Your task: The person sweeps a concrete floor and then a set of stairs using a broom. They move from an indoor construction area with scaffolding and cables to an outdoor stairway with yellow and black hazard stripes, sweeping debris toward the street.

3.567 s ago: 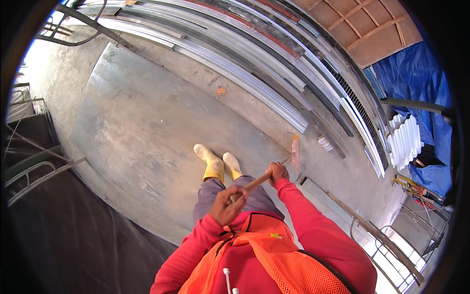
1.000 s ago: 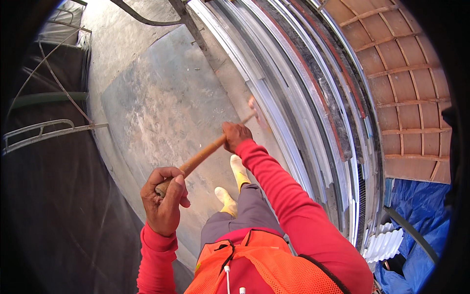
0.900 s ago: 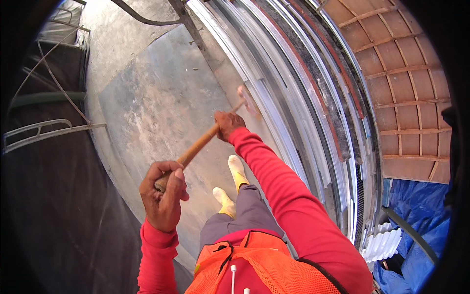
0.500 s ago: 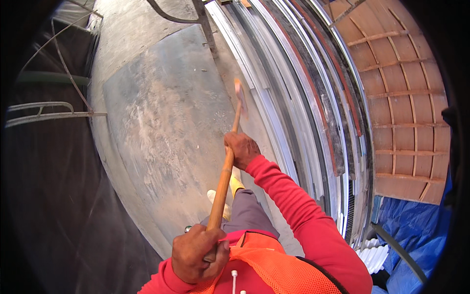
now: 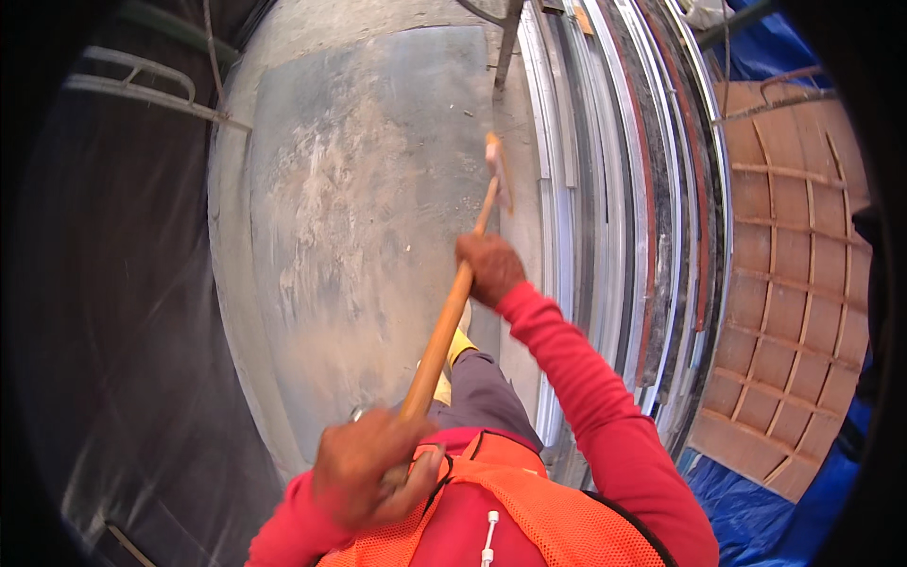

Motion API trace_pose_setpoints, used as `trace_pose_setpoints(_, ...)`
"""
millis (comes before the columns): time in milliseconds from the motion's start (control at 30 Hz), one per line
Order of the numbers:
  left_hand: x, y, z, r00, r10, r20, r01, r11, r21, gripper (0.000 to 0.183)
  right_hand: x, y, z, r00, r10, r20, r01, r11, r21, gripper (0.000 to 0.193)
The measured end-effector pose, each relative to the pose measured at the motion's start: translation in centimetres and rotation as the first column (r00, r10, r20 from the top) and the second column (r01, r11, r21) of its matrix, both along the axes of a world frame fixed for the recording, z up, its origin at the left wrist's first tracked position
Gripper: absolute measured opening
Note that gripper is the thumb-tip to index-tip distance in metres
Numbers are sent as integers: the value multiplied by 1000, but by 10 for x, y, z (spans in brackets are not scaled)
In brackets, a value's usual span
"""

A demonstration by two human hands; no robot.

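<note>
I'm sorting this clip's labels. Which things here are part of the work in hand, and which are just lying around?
In use:
- broom, its head on the dusty concrete floor
- left hand gripping the handle's top
- right hand gripping lower down

Lying about:
- stacked metal rails
- blue tarpaulin
- wooden panel

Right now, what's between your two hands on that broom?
In the head view, only bare wooden handle runs between the left hand and right hand, above dusty concrete floor.
</note>
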State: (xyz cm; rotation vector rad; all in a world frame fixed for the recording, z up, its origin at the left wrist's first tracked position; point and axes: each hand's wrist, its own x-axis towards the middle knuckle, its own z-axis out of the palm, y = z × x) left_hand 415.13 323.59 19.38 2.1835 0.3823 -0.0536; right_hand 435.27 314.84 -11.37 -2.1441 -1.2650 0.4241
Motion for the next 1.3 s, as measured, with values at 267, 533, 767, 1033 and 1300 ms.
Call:
trace_pose_setpoints(267, -138, -55, 55, 917, 95, -387, -27, 984, 177, 22, -288, -9, 2, 761, 404, -508, -389, 910, 140, 19)
trace_pose_setpoints(533, -259, -157, -76, 739, 655, -157, -606, 749, 268, 20, -421, -48, -121, 394, 686, -611, -772, 608, 186, 21)
trace_pose_setpoints(767, -319, -219, -69, 536, 833, 136, -842, 538, 28, 15, -344, -11, -53, 507, 853, -126, -859, 488, -157, 22)
trace_pose_setpoints(1033, -386, -286, 33, 510, 860, -9, -847, 503, 172, 13, -439, -74, 6, 259, 944, -205, -966, 254, -50, 21)
trace_pose_setpoints(1300, -332, -313, -38, 281, 951, -130, -940, 300, 160, 11, -482, -162, -55, 177, 834, -522, -972, 233, 44, 20)
